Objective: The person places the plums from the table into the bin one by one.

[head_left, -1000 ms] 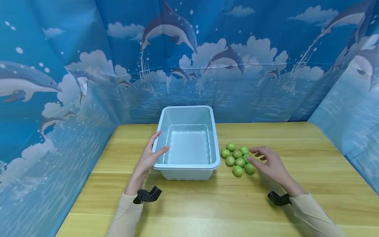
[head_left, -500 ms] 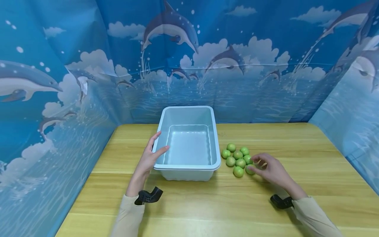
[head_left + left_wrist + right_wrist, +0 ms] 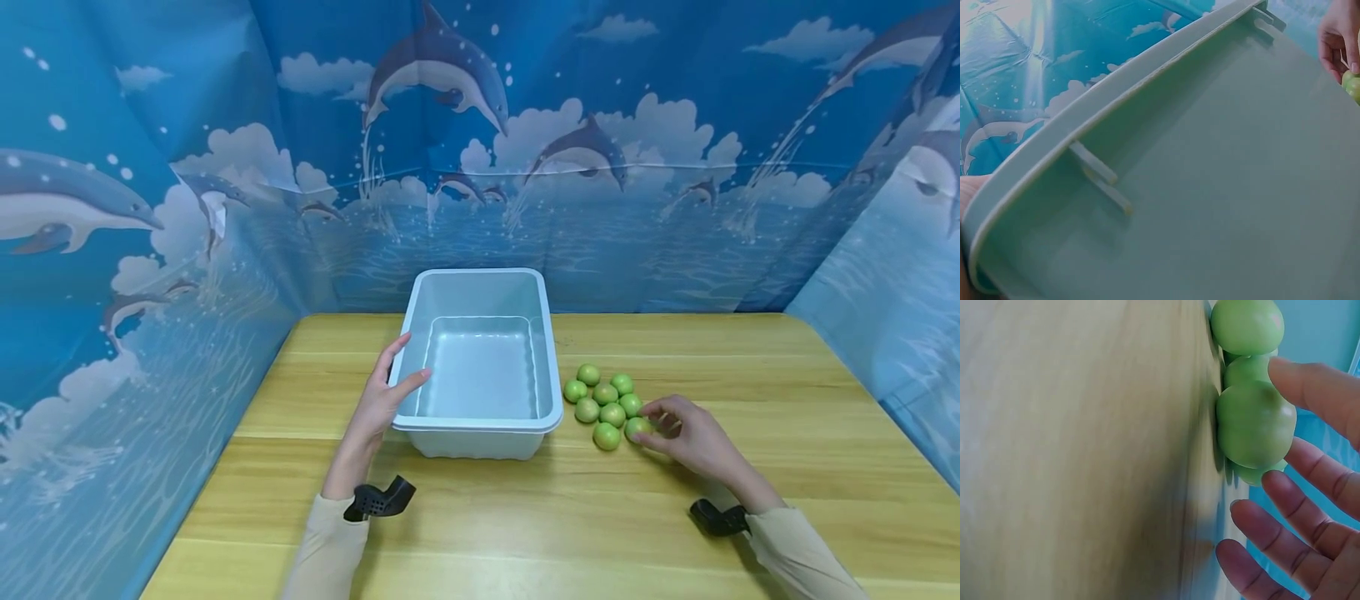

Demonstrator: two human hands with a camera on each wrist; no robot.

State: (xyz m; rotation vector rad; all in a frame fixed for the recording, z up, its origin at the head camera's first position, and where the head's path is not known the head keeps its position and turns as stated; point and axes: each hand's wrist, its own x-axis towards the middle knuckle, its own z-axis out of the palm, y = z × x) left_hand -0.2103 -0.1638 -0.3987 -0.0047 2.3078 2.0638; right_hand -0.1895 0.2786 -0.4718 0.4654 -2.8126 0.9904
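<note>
A pale blue plastic tub (image 3: pixel 480 423) stands on the table. My left hand (image 3: pixel 378 400) holds its left rim, thumb over the inner side and fingers outside. In the left wrist view the tub's outer wall (image 3: pixel 1222 162) fills most of the picture. Right of the tub lies a cluster of small round green fruit (image 3: pixel 605 394). My right hand (image 3: pixel 693 437) has thumb and forefinger around the nearest right fruit (image 3: pixel 1254 428); its other fingers are loosely bent. The thumb tip overlaps this fruit in the head view.
A wooden table (image 3: pixel 525 533) carries everything. Behind it and at both sides hangs a blue curtain (image 3: pixel 480 225) printed with dolphins and clouds. Each wrist wears a small black camera mount, one on the left (image 3: pixel 382 498) and one on the right (image 3: pixel 716 518).
My right hand has come down and nearer to the front right fruit, with thumb and forefinger now around it. The left hand stays on the tub's rim.
</note>
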